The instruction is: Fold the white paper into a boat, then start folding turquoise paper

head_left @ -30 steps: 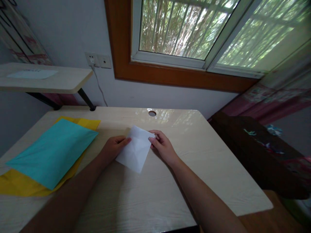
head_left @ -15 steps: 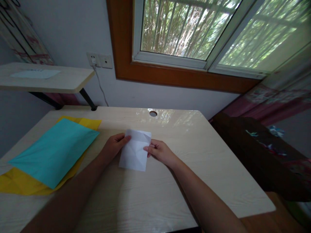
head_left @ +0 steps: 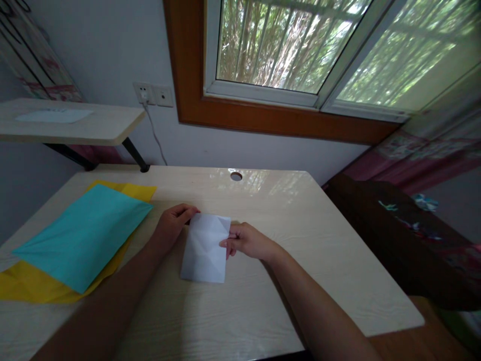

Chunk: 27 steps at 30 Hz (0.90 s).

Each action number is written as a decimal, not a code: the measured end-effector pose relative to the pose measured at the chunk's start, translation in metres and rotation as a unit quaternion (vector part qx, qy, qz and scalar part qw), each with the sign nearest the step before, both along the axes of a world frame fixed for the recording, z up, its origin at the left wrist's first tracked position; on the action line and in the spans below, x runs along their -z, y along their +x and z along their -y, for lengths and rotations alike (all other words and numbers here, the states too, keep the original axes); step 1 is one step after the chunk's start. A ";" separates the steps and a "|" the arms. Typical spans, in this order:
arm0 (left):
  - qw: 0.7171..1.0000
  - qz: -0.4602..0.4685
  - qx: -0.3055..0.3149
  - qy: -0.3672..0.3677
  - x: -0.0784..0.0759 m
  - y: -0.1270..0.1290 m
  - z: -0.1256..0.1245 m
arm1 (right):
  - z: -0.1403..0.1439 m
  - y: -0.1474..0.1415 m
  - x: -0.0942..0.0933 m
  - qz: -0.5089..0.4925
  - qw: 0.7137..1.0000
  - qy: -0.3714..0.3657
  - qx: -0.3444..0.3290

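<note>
The head view showed a pale, wood-grained laminate worktop (head_left: 300, 260) with a glossy sheen and a small round cable hole (head_left: 236, 176) near its far edge. In the middle of it lay a folded white paper rectangle (head_left: 205, 248), flat on the surface, thin and matte, with faint diagonal creases crossing its face.

The left hand (head_left: 173, 225) rested at the paper's upper left corner, its fingers curled and their tips touching that corner; they were drawn together rather than spread, pressing on the sheet more than gripping it. The right hand (head_left: 246, 240) sat against the paper's right edge, about halfway down, with its fingertips (head_left: 224, 244) bunched together and pinched on that edge. Both bare forearms ran back toward the camera.

To the left on the worktop, well apart from the white paper, a smooth turquoise paper sheet (head_left: 82, 233) lay at a slant on top of a yellow paper sheet (head_left: 33, 288), whose edges showed beyond it at the far corner and along the near side.

Behind the worktop stood a pale wall with 2 white socket plates (head_left: 152, 94) and a thin white cable (head_left: 156, 138) hanging down from them. A brown wooden window frame (head_left: 263, 118) enclosed glass with green foliage behind. At left a second pale shelf-like board (head_left: 93, 125) stood on dark metal legs. At right stood a dark brown piece of furniture (head_left: 394, 235), too blurred to tell further.
</note>
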<state>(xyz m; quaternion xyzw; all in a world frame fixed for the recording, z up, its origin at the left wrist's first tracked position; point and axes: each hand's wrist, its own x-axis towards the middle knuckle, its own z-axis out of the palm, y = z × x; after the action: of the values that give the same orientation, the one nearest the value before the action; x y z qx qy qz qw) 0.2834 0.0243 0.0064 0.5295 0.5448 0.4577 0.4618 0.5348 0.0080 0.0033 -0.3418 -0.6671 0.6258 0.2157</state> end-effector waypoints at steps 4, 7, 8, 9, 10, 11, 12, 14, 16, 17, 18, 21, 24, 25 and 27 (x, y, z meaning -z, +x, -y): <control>1.000 0.019 -0.014 -0.011 -0.001 -0.002 -0.003 | 0.000 -0.001 -0.003 -0.010 1.000 -0.004 0.021; 0.999 0.046 -0.019 -0.008 -0.003 -0.002 -0.003 | -0.002 -0.003 -0.004 -0.026 0.997 0.003 0.075; 0.998 0.054 -0.010 -0.006 -0.003 -0.001 -0.003 | -0.003 -0.003 -0.004 -0.033 0.995 0.006 0.095; 0.998 0.062 0.002 -0.005 -0.004 0.000 -0.003 | -0.004 -0.004 -0.003 -0.040 0.992 0.010 0.117; 0.997 0.073 0.016 -0.005 -0.004 0.001 -0.002 | -0.005 -0.004 -0.002 -0.046 0.989 0.015 0.140; 0.996 0.086 0.031 -0.006 -0.004 0.002 -0.002 | -0.006 -0.004 0.000 -0.052 0.985 0.019 0.163; 0.994 0.100 0.047 -0.008 -0.003 0.004 -0.001 | -0.008 -0.003 0.001 -0.059 0.980 0.021 0.187; 0.989 0.122 0.077 -0.011 0.000 0.006 -0.001 | -0.011 -0.003 0.006 -0.072 0.971 0.020 0.229; 0.987 0.120 0.108 -0.011 0.004 0.006 -0.001 | -0.014 -0.002 0.010 -0.093 0.960 0.009 0.263; 0.986 0.110 0.123 -0.010 0.005 0.006 -0.001 | -0.015 -0.001 0.012 -0.106 0.955 0.001 0.277; 0.986 0.097 0.135 -0.009 0.007 0.005 -0.001 | -0.017 -0.001 0.013 -0.119 0.951 -0.006 0.287; 0.985 0.072 0.155 -0.007 0.009 0.003 -0.001 | -0.019 0.000 0.016 -0.147 0.944 -0.019 0.296; 0.987 0.069 0.147 -0.008 0.009 0.002 -0.002 | -0.019 0.000 0.014 -0.160 0.945 -0.022 0.284; 0.988 0.071 0.140 -0.008 0.009 0.002 -0.003 | -0.019 0.000 0.013 -0.169 0.946 -0.026 0.277; 0.989 0.082 0.123 -0.006 0.008 0.002 -0.004 | -0.018 -0.001 0.011 -0.193 0.945 -0.044 0.260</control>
<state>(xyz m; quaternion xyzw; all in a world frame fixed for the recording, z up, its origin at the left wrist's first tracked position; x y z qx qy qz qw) 0.2856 0.0285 -0.0021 0.5507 0.4382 0.4361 0.5608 0.5337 0.0256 -0.0081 -0.3855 -0.4727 0.6304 0.4802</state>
